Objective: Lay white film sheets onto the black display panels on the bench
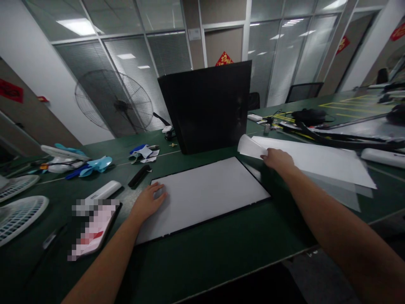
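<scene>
A flat white panel with a thin black frame (205, 192) lies on the green tabletop in front of me. On its left end rests my left hand (150, 202), fingers bent loosely and apart over the surface. To the right of the panel, my right hand (279, 161) pinches the left edge of a white sheet (316, 158), whose far-left corner curls up. Under that sheet, translucent sheets (335, 190) stick out toward me. Behind the panel stands a large black screen-like board (211, 105), upright and tilted slightly.
At left lie a phone-like object (98, 230), a white stick-shaped device (104, 191), a black stapler-like item (139, 176) and white fan grilles (22, 215). Black strips (341, 137) and a white bar (384, 157) lie at right. Behind stands a large fan (114, 101).
</scene>
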`<state>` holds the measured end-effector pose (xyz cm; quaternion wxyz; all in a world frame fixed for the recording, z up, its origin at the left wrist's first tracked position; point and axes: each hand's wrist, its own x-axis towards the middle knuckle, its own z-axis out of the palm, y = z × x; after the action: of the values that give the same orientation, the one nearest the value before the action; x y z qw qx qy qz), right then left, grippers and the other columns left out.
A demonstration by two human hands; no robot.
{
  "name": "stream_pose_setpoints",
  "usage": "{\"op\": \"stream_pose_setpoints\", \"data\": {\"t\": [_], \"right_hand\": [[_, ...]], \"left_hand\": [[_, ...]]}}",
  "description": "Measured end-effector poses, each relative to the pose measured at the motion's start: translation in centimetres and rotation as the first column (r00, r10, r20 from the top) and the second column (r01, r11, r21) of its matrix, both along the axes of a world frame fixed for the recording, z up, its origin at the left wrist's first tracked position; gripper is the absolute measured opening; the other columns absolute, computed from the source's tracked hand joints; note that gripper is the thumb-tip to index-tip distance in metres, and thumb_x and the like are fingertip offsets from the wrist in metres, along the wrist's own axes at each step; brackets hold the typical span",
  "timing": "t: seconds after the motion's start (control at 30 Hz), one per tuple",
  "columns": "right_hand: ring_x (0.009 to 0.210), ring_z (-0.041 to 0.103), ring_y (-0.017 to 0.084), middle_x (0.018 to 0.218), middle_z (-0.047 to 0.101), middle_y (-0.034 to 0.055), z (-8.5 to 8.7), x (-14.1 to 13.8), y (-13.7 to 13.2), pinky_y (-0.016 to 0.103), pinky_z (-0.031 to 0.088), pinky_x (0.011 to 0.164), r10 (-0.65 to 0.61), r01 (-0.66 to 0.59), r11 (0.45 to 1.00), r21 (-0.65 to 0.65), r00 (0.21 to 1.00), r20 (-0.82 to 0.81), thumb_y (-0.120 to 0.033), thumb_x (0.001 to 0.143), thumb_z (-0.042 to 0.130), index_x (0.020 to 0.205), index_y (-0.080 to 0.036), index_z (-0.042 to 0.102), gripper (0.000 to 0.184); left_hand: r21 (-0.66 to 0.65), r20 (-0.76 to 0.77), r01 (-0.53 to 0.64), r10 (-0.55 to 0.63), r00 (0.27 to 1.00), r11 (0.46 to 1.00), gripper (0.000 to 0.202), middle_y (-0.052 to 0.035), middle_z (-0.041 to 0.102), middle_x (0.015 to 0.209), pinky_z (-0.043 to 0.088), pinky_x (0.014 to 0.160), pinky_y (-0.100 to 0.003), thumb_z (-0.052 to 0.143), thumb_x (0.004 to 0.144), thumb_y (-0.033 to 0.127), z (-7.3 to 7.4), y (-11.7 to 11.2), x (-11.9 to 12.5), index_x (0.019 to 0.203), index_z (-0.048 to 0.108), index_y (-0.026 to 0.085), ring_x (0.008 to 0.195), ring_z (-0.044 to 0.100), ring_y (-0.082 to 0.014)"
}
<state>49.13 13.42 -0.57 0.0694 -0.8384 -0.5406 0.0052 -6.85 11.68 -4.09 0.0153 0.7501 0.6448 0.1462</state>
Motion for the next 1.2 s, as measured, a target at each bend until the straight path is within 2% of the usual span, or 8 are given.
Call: {"op": "stream_pose_setpoints", "data": {"t": [0.13, 0.3, 0.47, 0.6, 0.73, 0.93, 1.03, 1.2], "right_hand": [[0.113, 0.068, 0.038, 0.123, 0.069, 0.0259, 1.5, -2.9, -1.2, 0.046, 0.051, 0.093, 0.179, -0.179, 0.984, -0.008, 0.984, 0.014, -0.051, 0.099, 0.051, 0.126, -0.01, 0.069, 0.053], [0.108, 0.069, 0.035, 0.12, 0.073, 0.0193, 2.5, -8.0, -2.9, 0.044, 0.052, 0.091, 0.407, -0.407, 0.913, -0.002, 0.913, -0.012, -0.051, 0.1, 0.048, 0.127, -0.015, 0.07, 0.051], [0.116, 0.067, 0.034, 0.133, 0.07, 0.0154, 2.3, -12.4, -5.2, 0.047, 0.051, 0.102, 0.717, -0.711, 0.694, 0.115, 0.668, -0.198, -0.064, 0.098, 0.048, 0.141, -0.016, 0.064, 0.066], [0.14, 0.051, 0.036, 0.154, 0.054, 0.0168, 1.1, -15.0, -6.4, 0.053, 0.038, 0.118, 0.865, -0.875, 0.479, 0.072, 0.457, -0.207, -0.072, 0.096, 0.049, 0.148, -0.013, 0.059, 0.079], [0.15, 0.039, 0.036, 0.163, 0.042, 0.0167, 0.4, -16.8, -7.8, 0.056, 0.026, 0.125, 0.908, -0.922, 0.385, 0.044, 0.37, -0.195, -0.074, 0.098, 0.043, 0.153, -0.014, 0.055, 0.082], [0.155, 0.031, 0.028, 0.17, 0.029, 0.011, 1.5, -17.8, -9.3, 0.046, 0.027, 0.127, 0.912, -0.973, 0.176, 0.151, 0.104, -0.397, -0.071, 0.097, 0.05, 0.159, -0.018, 0.047, 0.081], [0.154, 0.033, 0.027, 0.168, 0.035, 0.0092, 1.3, -17.3, -8.7, 0.045, 0.028, 0.127, 0.928, -0.96, 0.203, 0.193, 0.126, -0.351, -0.065, 0.1, 0.05, 0.152, -0.021, 0.056, 0.069], [0.15, 0.039, 0.037, 0.163, 0.044, 0.0094, 0.4, -15.6, -6.7, 0.061, 0.029, 0.122, 0.891, -0.895, 0.444, 0.048, 0.435, -0.127, -0.068, 0.102, 0.039, 0.148, -0.029, 0.061, 0.064]], "left_hand": [[0.008, 0.007, -0.011, 0.011, 1.0, 1.0, 0.051, -0.0064, 0.061, 0.152, 0.043, 0.118, -0.041, 0.052, 0.093, 0.051, 0.5, -0.3, 0.2, 0.133, 0.071, 0.025, 0.139, 0.058, -0.0283], [0.022, 0.047, -0.009, 0.008, 0.999, 1.0, 0.048, -0.0069, 0.062, 0.151, 0.042, 0.119, -0.041, 0.053, 0.093, 0.049, 0.6, -0.3, 0.3, 0.13, 0.073, 0.025, 0.138, 0.059, -0.0274], [-0.005, 0.098, -0.019, 0.02, 0.995, 1.0, 0.053, -0.0116, 0.061, 0.151, 0.042, 0.118, -0.045, 0.049, 0.095, 0.053, 0.3, 0.1, 0.3, 0.13, 0.073, 0.02, 0.138, 0.058, -0.0314], [-0.017, 0.195, -0.081, 0.083, 0.977, 0.997, 0.066, -0.0129, 0.068, 0.143, 0.044, 0.115, -0.046, 0.029, 0.102, 0.058, 0.4, -0.1, 0.5, 0.135, 0.069, 0.018, 0.135, 0.061, -0.0323], [-0.016, 0.283, -0.153, 0.151, 0.947, 0.988, 0.075, -0.0146, 0.068, 0.142, 0.044, 0.115, -0.046, 0.016, 0.104, 0.06, 0.6, -0.2, 0.4, 0.141, 0.065, 0.015, 0.136, 0.06, -0.0322], [-0.038, 0.147, -0.116, 0.121, 0.982, 0.992, 0.068, -0.0114, 0.066, 0.146, 0.049, 0.107, -0.043, 0.058, 0.09, 0.061, 0.3, 0.1, 0.1, 0.145, 0.061, 0.022, 0.123, 0.067, -0.0313], [-0.006, 0.117, -0.11, 0.11, 0.987, 0.994, 0.066, -0.0101, 0.063, 0.149, 0.048, 0.108, -0.042, 0.066, 0.085, 0.054, 0.2, 0.3, 0.0, 0.142, 0.063, 0.021, 0.126, 0.065, -0.0308], [0.009, 0.199, -0.203, 0.198, 0.96, 0.979, 0.058, -0.0108, 0.07, 0.139, 0.051, 0.104, -0.042, 0.059, 0.09, 0.056, 0.4, 0.6, -0.2, 0.134, 0.07, 0.02, 0.12, 0.068, -0.0314]]}}
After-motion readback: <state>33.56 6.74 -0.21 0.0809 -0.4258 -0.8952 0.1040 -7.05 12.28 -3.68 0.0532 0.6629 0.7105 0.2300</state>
